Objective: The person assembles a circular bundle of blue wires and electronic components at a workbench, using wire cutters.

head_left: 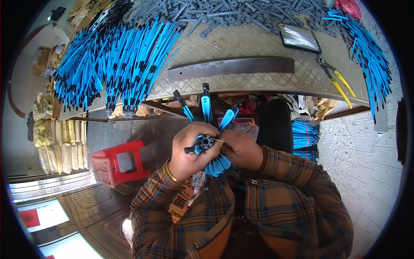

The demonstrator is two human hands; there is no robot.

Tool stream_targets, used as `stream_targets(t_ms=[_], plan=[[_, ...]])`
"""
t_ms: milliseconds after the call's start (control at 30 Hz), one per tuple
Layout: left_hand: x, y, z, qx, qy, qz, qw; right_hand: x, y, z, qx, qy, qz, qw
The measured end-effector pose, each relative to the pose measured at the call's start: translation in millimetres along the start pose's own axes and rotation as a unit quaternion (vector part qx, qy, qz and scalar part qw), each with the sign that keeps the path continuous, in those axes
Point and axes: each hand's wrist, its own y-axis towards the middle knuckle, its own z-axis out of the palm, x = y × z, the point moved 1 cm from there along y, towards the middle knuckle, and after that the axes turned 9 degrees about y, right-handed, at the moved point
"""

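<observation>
Above my lap, my left hand [189, 149] is wrapped round a round black slotted hub [205, 141] with a hole in its middle. Blue and black ribs [206, 105] stick out from it on several sides, some upward past my knuckles and some below my fingers. My right hand [239, 148] is closed beside the hub, touching my left fingers. A thin metal wire [222, 140] runs from the hub's edge to its fingertips. The wire's far end is hard to make out against the hub.
On the patterned table lie blue ribs in bundles [125, 64], a heap of grey plastic parts [224, 13], a curved metal bar [233, 67], a tray of thin wires [299, 39] and yellow-handled pliers [338, 82]. A red stool [118, 162] stands on the left floor.
</observation>
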Motion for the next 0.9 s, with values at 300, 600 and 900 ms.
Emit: stream_targets(t_ms=[300,600,900], plan=[[-5.5,0.4,-4.8,0.041,-0.002,-0.042,0.998,-0.5,-0.6,-5.0,0.032,-0.005,-0.037,0.999],[1.1,-9.5,-8.9,0.047,0.008,-0.063,0.997,35.4,15.3,-33.9,0.085,0.004,0.012,0.996],[10.1,-15.7,-7.0,0.032,-0.055,-0.064,0.996,28.9,17.3,-26.9,0.066,0.107,-0.022,0.992]])
